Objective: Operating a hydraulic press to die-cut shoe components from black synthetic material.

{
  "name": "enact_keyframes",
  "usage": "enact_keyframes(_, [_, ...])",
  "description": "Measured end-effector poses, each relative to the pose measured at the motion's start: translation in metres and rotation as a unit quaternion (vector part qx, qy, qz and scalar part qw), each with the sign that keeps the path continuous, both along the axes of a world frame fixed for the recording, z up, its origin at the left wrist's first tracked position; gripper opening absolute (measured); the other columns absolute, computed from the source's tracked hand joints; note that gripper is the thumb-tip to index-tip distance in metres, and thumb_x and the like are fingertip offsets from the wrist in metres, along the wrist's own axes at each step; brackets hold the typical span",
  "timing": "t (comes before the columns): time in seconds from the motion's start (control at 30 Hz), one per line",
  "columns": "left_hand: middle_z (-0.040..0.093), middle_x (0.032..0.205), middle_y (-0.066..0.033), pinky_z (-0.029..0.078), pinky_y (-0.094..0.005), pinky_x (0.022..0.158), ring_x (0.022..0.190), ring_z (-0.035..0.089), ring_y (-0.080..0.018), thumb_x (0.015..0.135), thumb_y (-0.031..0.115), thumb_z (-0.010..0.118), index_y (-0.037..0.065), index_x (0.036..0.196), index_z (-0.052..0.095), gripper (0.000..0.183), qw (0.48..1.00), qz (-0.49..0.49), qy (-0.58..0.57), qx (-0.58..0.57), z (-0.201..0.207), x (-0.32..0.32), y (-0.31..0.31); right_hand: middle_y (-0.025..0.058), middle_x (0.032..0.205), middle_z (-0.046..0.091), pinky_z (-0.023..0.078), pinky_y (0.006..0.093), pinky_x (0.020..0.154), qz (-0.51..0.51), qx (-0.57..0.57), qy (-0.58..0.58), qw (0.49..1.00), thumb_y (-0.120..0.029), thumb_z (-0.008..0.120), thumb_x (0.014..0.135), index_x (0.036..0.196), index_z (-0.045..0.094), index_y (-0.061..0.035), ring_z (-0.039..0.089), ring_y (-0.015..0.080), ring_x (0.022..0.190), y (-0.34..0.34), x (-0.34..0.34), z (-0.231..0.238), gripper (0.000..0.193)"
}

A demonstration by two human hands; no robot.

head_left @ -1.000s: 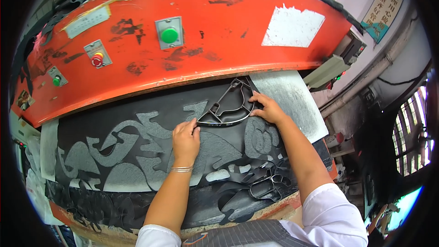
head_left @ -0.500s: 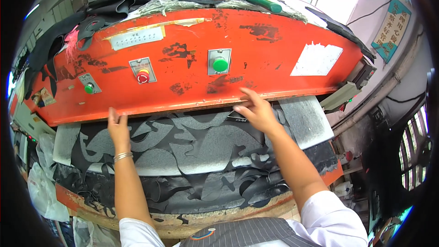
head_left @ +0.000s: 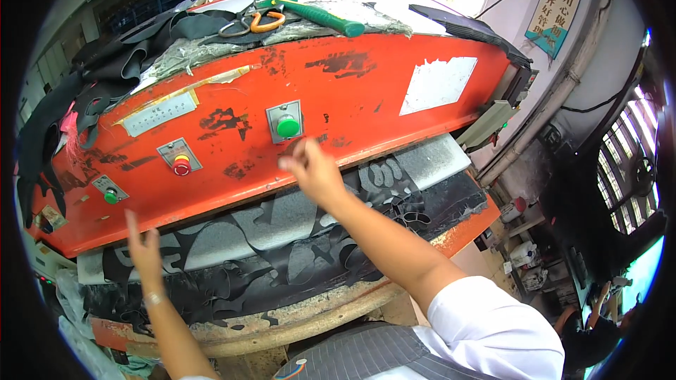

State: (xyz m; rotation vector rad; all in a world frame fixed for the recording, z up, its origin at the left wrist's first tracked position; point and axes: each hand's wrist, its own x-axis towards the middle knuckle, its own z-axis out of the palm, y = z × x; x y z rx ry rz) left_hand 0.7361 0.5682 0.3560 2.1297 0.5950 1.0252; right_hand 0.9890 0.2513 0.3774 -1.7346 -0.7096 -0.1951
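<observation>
My left hand (head_left: 146, 253) hovers near the lower edge of the red machine beam (head_left: 366, 91), its fingers apart and pointing up toward a small green button (head_left: 110, 195). Nothing is in it. Just below the large green push button (head_left: 287, 126) is my right hand (head_left: 318, 174), thumb and fingers loosely spread and nothing held; whether it touches the red panel I cannot tell. Between the small and large green buttons sits a red mushroom knob (head_left: 182, 165). Under the beam lies black sheet material (head_left: 260, 288) with many curved cut-outs, on a pale grey board (head_left: 436, 158).
Scissors with orange handles (head_left: 267, 22), a green-handled tool (head_left: 331, 17) and black scraps (head_left: 134, 49) lie on top of the beam. Thin curved outlines (head_left: 415, 217) rest on the sheet at right. Plastic bags (head_left: 77, 331) hang at lower left. Another person is at far right.
The view has swung to the right. My right hand has moved from the beam's lower edge up toward the large green button; my left hand has moved toward the small green one.
</observation>
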Motion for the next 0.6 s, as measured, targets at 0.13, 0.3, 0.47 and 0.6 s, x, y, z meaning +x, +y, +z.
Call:
enact_keyframes(0.13, [0.071,0.083,-0.0105,0.052,-0.0354,0.071,0.074,0.067,-0.0218,0.081,0.018,0.068,0.003,0.089,0.07,0.017,0.976,-0.104,0.174,-0.076,-0.043,-0.044,-0.164,0.0172,0.09,0.063,0.049,0.0446,0.073,0.261,-0.308,-0.003,0.915,-0.043,0.068,0.082,0.096,0.06,-0.0058,0.062,0.0358,0.086,-0.079,-0.095,-0.066,0.041])
enact_keyframes(0.3, [0.069,0.085,-0.0097,0.053,-0.0353,0.071,0.08,0.066,-0.0281,0.077,0.021,0.07,0.007,0.087,0.071,0.017,0.939,-0.256,0.222,-0.059,-0.074,-0.075,-0.28,0.0153,0.103,0.061,0.048,0.0421,0.085,0.352,-0.401,-0.069,0.843,-0.044,0.073,0.072,0.112,0.06,-0.0018,0.059,0.0332,0.099,-0.148,-0.173,-0.096,0.059])
enact_keyframes(0.47, [0.065,0.077,-0.0069,0.05,-0.0384,0.065,0.075,0.062,-0.0283,0.075,0.021,0.069,0.011,0.08,0.072,0.012,0.956,-0.189,0.206,0.087,-0.089,-0.069,-0.302,0.011,0.092,0.06,0.051,0.038,0.078,0.254,-0.409,-0.122,0.868,-0.025,0.08,0.062,0.093,0.063,-0.0043,0.059,0.029,0.093,-0.153,-0.191,-0.108,0.041])
enact_keyframes(0.6, [0.064,0.074,-0.0063,0.049,-0.0384,0.062,0.072,0.061,-0.028,0.074,0.021,0.07,0.012,0.076,0.072,0.009,0.958,-0.179,0.209,0.081,-0.082,-0.059,-0.305,0.0109,0.092,0.062,0.052,0.039,0.078,0.263,-0.413,-0.132,0.862,-0.028,0.08,0.063,0.091,0.064,-0.0055,0.06,0.0297,0.094,-0.155,-0.183,-0.107,0.039])
